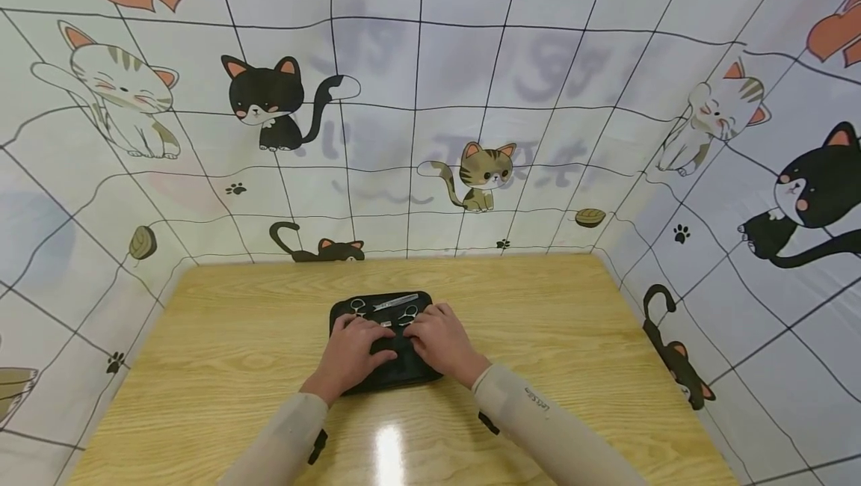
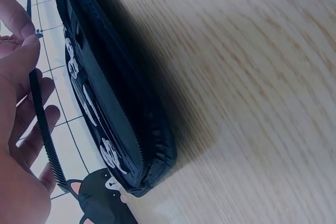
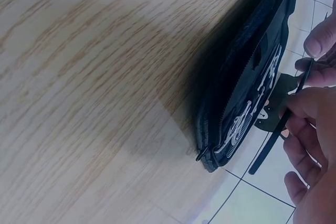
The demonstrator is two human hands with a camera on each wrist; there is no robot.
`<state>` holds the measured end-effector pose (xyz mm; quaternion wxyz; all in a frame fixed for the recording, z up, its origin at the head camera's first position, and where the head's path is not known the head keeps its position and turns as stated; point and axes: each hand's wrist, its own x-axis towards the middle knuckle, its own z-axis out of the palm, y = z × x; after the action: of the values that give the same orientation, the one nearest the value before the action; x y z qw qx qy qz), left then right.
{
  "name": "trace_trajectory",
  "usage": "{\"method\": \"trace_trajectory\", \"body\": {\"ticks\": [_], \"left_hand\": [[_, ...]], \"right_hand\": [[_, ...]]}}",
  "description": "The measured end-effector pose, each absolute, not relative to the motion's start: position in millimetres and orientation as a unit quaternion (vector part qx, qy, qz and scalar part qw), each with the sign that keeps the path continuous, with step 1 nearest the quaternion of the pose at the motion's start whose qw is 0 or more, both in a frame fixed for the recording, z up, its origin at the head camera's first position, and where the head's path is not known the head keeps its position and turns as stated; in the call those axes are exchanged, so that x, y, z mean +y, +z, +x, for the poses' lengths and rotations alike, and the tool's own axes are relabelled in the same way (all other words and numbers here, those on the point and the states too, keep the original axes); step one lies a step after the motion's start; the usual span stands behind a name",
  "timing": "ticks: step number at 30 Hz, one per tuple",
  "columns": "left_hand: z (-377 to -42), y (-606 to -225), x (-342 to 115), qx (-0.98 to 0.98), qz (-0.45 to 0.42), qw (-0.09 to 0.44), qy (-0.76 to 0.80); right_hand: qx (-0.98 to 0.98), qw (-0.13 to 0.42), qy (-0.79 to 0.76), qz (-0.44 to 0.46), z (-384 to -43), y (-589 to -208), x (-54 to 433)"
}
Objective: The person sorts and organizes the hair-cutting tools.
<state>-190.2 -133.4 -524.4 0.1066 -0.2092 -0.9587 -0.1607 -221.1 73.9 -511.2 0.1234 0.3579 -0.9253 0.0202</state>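
Note:
A thin black comb (image 2: 46,137), its teeth showing in the left wrist view, is held up above an open black zip case (image 1: 397,375). My left hand (image 1: 348,355) pinches the comb between thumb and fingers. Toward the comb's other, smooth end (image 3: 270,148), my right hand (image 1: 444,344) also grips it with thumb and fingers. The comb barely shows against the dark case in the head view. Inside the case lie silver scissors (image 1: 407,315), another looped scissor handle (image 1: 358,305) and a long silver piece (image 1: 397,302).
The case lies on a light wooden table (image 1: 538,336). Behind and beside the table hangs a white grid-lined cloth (image 1: 377,134) printed with cartoon cats. Dark straps (image 1: 488,423) show under the wrists.

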Motion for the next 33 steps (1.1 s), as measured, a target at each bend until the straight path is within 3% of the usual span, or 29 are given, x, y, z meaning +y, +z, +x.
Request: {"method": "trace_trajectory", "body": {"ticks": [21, 33], "left_hand": [[-187, -523, -179, -0.965, -0.205, 0.076, -0.143], [-180, -521, -209, -0.972, -0.184, 0.085, -0.119]], "right_hand": [[-0.927, 0.097, 0.067, 0.357, -230, -517, 98], [-0.936, 0.014, 0.046, 0.347, -239, -527, 120]]}}
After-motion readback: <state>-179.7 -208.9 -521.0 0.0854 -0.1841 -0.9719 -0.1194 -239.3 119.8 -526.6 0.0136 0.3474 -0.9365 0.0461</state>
